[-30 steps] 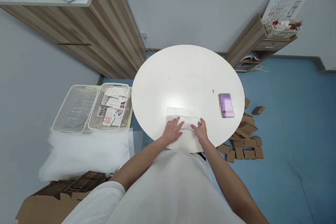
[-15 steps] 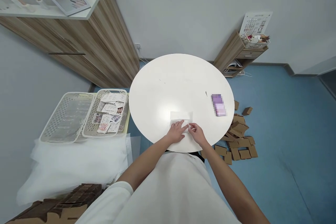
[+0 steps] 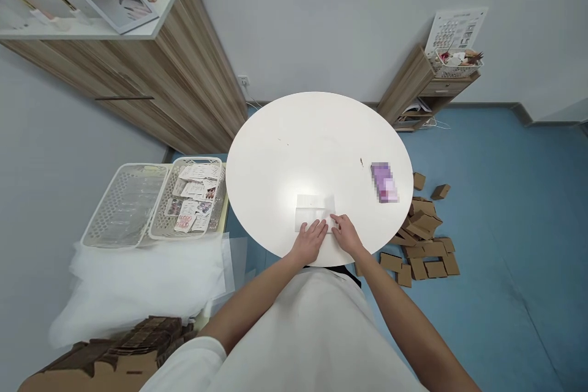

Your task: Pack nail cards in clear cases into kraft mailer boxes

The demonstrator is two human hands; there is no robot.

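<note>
A small translucent white bag or sleeve (image 3: pixel 303 215) lies flat near the front edge of the white oval table, with a crease across it. My left hand (image 3: pixel 311 242) rests palm down over its lower part, fingers stretched out. At its right edge is my right hand (image 3: pixel 346 235), index finger extended onto the material and thumb apart from it. Whether anything lies inside the white piece I cannot tell.
The oval table (image 3: pixel 316 128) carries a blurred purple item (image 3: pixel 384 182) and a small dark object (image 3: pixel 361 162) at right. To the left stand a basket of printed cards (image 3: pixel 156 220) and a pile of translucent white sheets (image 3: pixel 147 288). Cardboard boxes (image 3: pixel 425 251) lie on the floor at right.
My left hand has slid slightly down the white piece, uncovering more of it. My right hand's fingers have gone from a pinch at its edge to a pointing index finger. The view has shifted slightly.
</note>
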